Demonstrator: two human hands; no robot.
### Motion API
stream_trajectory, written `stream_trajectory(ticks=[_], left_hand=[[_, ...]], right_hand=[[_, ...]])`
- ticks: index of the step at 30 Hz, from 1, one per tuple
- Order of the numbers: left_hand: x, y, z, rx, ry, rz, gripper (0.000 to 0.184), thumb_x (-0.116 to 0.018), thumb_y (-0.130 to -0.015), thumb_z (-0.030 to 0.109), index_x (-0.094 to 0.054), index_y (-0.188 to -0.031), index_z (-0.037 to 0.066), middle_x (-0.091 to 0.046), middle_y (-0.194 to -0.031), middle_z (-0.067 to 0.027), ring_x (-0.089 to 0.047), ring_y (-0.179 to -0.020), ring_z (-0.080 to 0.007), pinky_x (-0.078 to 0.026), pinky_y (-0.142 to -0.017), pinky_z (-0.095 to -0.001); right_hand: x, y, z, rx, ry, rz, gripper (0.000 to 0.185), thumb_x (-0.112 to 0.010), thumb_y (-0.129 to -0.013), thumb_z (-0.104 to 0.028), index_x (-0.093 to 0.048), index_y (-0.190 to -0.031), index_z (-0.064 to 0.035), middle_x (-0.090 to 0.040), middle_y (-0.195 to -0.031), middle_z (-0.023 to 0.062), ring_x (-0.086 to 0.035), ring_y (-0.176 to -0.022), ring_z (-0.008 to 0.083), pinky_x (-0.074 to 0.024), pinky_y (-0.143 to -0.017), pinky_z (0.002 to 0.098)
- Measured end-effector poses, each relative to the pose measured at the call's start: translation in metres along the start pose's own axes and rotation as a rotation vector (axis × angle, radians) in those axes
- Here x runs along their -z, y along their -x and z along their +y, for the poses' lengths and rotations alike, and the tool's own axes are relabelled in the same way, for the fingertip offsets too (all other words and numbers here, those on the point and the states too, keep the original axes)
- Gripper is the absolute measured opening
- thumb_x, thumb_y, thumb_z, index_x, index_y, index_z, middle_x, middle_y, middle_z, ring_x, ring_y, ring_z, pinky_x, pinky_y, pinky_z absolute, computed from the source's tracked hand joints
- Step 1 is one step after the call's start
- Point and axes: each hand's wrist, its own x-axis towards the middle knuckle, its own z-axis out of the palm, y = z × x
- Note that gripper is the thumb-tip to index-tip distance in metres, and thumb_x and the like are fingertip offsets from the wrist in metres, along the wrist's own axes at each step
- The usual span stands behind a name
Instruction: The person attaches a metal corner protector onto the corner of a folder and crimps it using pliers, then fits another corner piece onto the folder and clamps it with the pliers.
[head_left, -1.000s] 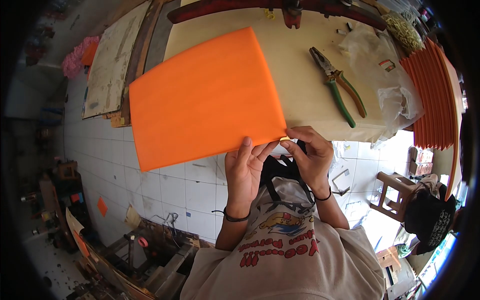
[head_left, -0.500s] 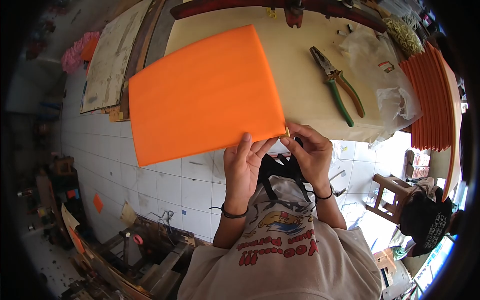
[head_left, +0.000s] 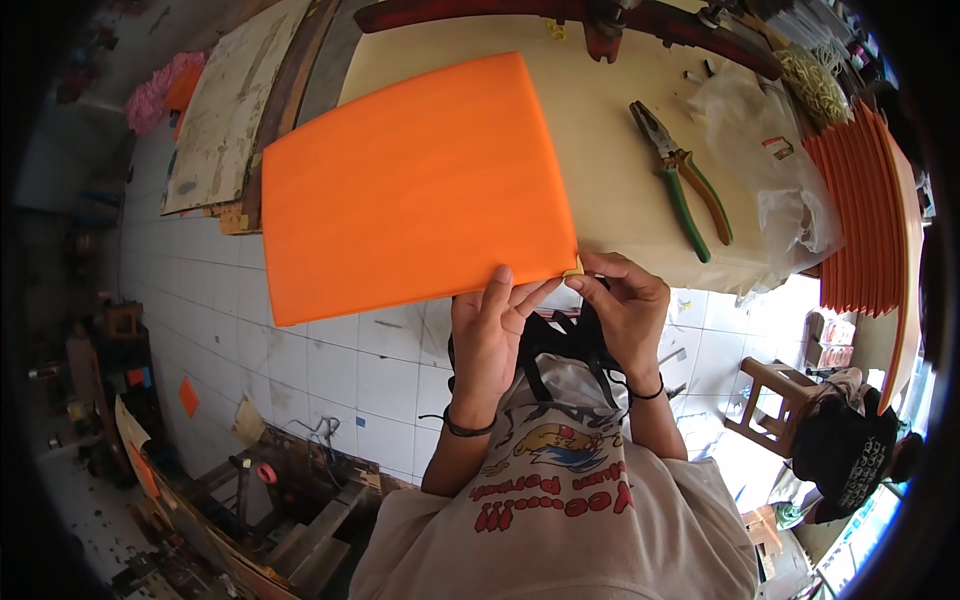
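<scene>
A flat, orange-covered rectangular board [head_left: 410, 190] is held tilted over the near edge of the worktable. My left hand [head_left: 485, 335] grips its lower edge, thumb on top and fingers underneath. At the board's near right corner sits a small gold-coloured metal corner piece [head_left: 573, 267]. My right hand [head_left: 625, 305] pinches this piece between thumb and fingers against the corner. Combination pliers [head_left: 685, 180] with green and orange handles lie on the table to the right, apart from both hands.
The worktable [head_left: 615, 130] has a pale brown covering. A red metal bar [head_left: 590, 20] crosses its far side. At the right are a clear plastic bag [head_left: 790, 190] and a stack of orange boards [head_left: 855, 215]. A person in black [head_left: 850, 445] is beside a stool [head_left: 770, 400].
The gold corner piece now sits flatter around the board's corner. Both hands keep their hold, and the view has shifted slightly.
</scene>
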Motion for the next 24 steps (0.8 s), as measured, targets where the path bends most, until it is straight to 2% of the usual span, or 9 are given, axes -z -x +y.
stream_trajectory(ticks=[2,5,10,20,24], left_hand=[[-0.001,0.000,0.000,0.000,-0.020,0.007,0.035,-0.044,-0.104,0.020,-0.049,-0.121,-0.011,-0.062,-0.119,-0.0216,-0.063,-0.112,-0.0332,-0.048,-0.104,-0.0483],[0.000,0.000,-0.001,0.002,-0.040,0.003,0.035,-0.042,-0.105,0.020,-0.049,-0.121,-0.011,-0.062,-0.118,-0.0214,-0.063,-0.112,-0.0333,-0.048,-0.104,-0.0480],[-0.001,-0.002,-0.004,-0.004,-0.037,-0.013,0.034,-0.040,-0.105,0.017,-0.049,-0.121,-0.011,-0.061,-0.119,-0.0215,-0.063,-0.112,-0.0332,-0.048,-0.105,-0.0479],[-0.007,-0.006,-0.004,-0.009,0.060,0.061,0.034,-0.046,-0.103,0.018,-0.048,-0.124,-0.008,-0.060,-0.122,-0.0207,-0.061,-0.115,-0.0336,-0.049,-0.104,-0.0479],[-0.012,-0.007,-0.009,-0.019,0.059,0.101,0.029,-0.049,-0.102,0.014,-0.051,-0.122,-0.006,-0.060,-0.122,-0.0169,-0.062,-0.115,-0.0297,-0.049,-0.104,-0.0459]], right_hand=[[0.000,-0.002,-0.004,0.043,0.032,-0.020,0.024,-0.075,-0.079,0.007,-0.070,-0.103,0.0050,-0.071,-0.099,0.0128,-0.066,-0.091,0.0152,-0.0527,-0.083,0.0274],[-0.002,-0.003,-0.009,-0.003,0.011,-0.020,0.023,-0.075,-0.079,0.007,-0.070,-0.101,0.0044,-0.071,-0.100,0.0144,-0.067,-0.091,0.0165,-0.0530,-0.082,0.0273],[0.001,-0.011,0.000,0.112,0.144,-0.041,0.024,-0.076,-0.078,0.005,-0.071,-0.101,0.0038,-0.071,-0.100,0.0131,-0.067,-0.089,0.0169,-0.0526,-0.078,0.0269],[0.001,-0.021,-0.018,0.009,0.007,-0.025,0.025,-0.079,-0.077,0.000,-0.071,-0.100,0.0012,-0.072,-0.097,0.0092,-0.065,-0.082,0.0136,-0.0517,-0.075,0.0259],[0.009,-0.020,-0.012,0.037,0.148,-0.057,0.020,-0.078,-0.078,0.000,-0.072,-0.097,0.0011,-0.072,-0.095,0.0086,-0.066,-0.081,0.0134,-0.0519,-0.075,0.0255]])
